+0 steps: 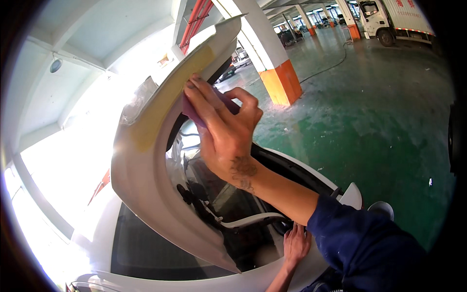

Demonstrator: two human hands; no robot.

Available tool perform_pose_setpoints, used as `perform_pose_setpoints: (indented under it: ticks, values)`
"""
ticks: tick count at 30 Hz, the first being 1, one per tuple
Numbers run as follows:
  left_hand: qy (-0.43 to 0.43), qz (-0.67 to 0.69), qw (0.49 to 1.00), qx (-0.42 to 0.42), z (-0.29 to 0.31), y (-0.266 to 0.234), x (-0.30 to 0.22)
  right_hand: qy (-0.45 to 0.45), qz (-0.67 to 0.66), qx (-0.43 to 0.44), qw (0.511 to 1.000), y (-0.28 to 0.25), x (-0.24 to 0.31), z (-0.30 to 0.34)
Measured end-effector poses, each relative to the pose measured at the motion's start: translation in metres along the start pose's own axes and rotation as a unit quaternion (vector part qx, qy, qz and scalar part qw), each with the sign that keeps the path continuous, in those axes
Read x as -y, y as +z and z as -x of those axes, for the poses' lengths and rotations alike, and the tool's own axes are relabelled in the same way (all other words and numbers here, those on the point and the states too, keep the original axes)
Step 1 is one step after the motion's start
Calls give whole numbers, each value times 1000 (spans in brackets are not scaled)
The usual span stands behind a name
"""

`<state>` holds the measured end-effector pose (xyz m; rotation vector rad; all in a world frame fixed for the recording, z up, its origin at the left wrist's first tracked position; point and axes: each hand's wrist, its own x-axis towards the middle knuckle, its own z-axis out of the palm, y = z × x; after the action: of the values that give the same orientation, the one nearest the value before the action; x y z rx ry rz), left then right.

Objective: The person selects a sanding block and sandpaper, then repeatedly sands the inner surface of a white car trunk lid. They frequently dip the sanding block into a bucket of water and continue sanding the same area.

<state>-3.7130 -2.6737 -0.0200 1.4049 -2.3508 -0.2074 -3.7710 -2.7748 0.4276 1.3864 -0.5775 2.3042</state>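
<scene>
A raised white car panel (141,165), which looks like a trunk lid, curves up through the left and middle of the head view. Yellowish filler patches (168,100) cover part of its upper surface. My right hand (224,121) presses a folded purple sheet of sandpaper (193,111) against the panel's edge beside the filler. Two fingers lie extended over the sheet, and the hand hides part of it. Lower down, my left hand (296,243) rests on the car body near the opening's rim, fingers stretched out, with nothing visible in it.
A curved hinge arm (253,220) and dark glass (160,248) lie below the panel. Beyond the car stand a white and orange pillar (279,73) and a parked truck (396,22). A hose (335,63) runs over the green floor (350,136).
</scene>
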Motion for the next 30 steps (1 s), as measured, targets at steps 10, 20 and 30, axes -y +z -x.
perform_pose_setpoints:
  ticks: [10,20,30]
  values:
    - [-16,4,1000,-1,2,-2,-8,-75,-41,33,996,12,-6,2]
    - [-25,5,1000,5,5,-4,-9,-44,-28,14,999,18,-19,-6]
    - [-25,3,1000,11,6,-6,-9,35,-24,-20,999,19,-10,-16]
